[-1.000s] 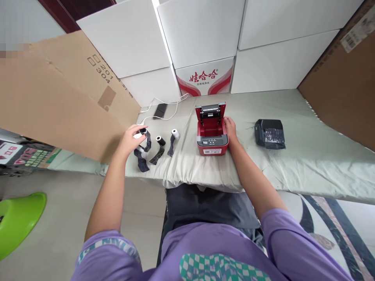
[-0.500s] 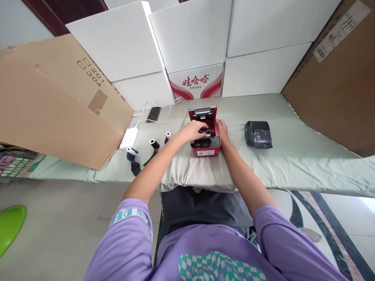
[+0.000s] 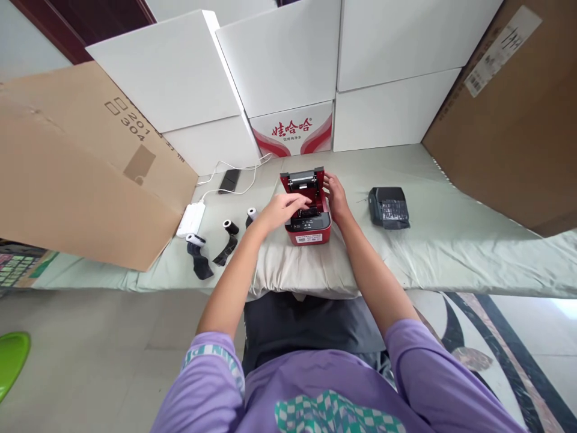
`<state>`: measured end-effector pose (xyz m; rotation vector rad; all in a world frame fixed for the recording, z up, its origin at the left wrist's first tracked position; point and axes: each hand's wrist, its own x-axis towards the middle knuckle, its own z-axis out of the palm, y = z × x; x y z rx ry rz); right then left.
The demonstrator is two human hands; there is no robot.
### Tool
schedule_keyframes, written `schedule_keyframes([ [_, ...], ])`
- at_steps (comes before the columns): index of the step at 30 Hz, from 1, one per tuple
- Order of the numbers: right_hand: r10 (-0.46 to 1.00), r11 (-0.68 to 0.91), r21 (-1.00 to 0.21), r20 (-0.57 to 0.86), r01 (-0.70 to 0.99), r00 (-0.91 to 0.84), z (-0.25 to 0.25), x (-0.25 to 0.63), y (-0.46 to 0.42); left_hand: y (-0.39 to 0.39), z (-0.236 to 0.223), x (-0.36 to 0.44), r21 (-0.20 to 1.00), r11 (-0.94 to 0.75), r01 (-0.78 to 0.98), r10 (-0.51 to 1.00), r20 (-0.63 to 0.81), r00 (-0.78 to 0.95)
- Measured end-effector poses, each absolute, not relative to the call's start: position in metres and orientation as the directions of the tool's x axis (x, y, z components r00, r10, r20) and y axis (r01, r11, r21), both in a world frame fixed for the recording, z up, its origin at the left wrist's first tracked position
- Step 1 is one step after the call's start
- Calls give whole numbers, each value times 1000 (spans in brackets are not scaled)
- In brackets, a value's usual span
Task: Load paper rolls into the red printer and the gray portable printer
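A small red-and-black label printer (image 3: 309, 236) stands on the cloth-covered surface in front of me, its lid (image 3: 303, 180) raised. My left hand (image 3: 283, 209) is over the open compartment from the left, fingers stretched out and apart. Something dark lies in the compartment below the fingertips; I cannot make out its details. At the printer's right side, my right hand (image 3: 335, 195) has its fingers spread by the raised lid's edge. Whether those fingertips touch the lid is unclear. Left of the printer stand three small paper rolls, a white one (image 3: 195, 240), a black one (image 3: 230, 227) and another white one (image 3: 252, 213).
A black device (image 3: 388, 207) sits to the right. A white power strip (image 3: 191, 220) with a cable and a dark phone (image 3: 229, 180) lie at the left. White boxes (image 3: 279, 66) line the back, with cardboard (image 3: 81, 168) at the left and more cardboard (image 3: 509, 132) at the right.
My left fingers have straightened and lifted a little from inside the compartment. My right hand has moved up along the printer's side, its fingers now spread by the lid. The view has shifted slightly.
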<state>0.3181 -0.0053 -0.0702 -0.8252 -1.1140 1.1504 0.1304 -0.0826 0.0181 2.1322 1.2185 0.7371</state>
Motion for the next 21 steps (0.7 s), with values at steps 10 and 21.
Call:
schedule_keyframes([
  [10, 954, 238, -933, 277, -271, -113, -72, 329, -15, -127, -9, 115, 309, -650, 694, 735, 484, 474],
  [21, 950, -50, -959, 40, -278, -310, -69, 341, -23, -77, -52, 115, 997, 1, 74, 998, 3, -55],
])
